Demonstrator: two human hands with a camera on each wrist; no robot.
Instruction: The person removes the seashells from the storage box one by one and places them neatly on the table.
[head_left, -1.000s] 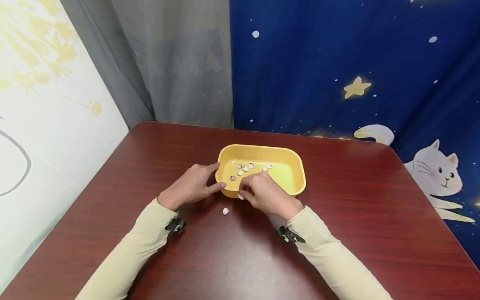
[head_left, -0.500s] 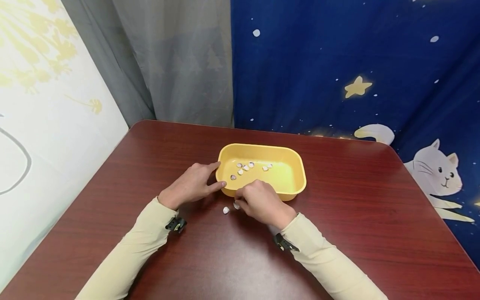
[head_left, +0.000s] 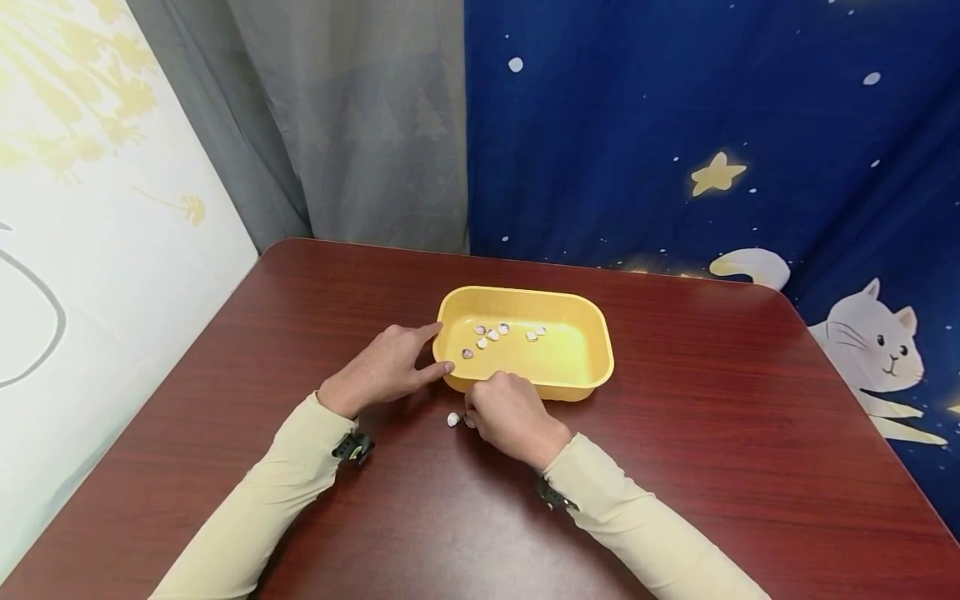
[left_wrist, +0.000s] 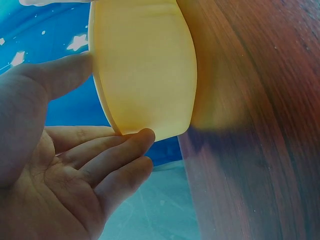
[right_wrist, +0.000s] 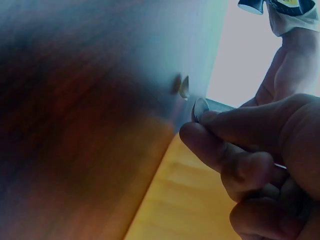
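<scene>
In the head view, the left end of a yellow plastic basin is held by my left hand, thumb on the near rim and fingers at the far corner. The left wrist view shows those fingers against the basin's outer wall. My right hand, low in front of the basin, pinches a small seashell between thumb and index finger. Its other fingers are curled. Another pale seashell lies on the table just left of the pinched one.
Several small white and purplish shells lie inside the basin, mostly toward its left side. The basin stands on a dark red wooden table. Gray and blue curtains hang behind the table, and a white patterned panel stands at the left.
My right hand has moved from over the basin's near rim down toward the table in front, bringing the pinched seashell beside the loose one. My left hand has stayed on the basin.
</scene>
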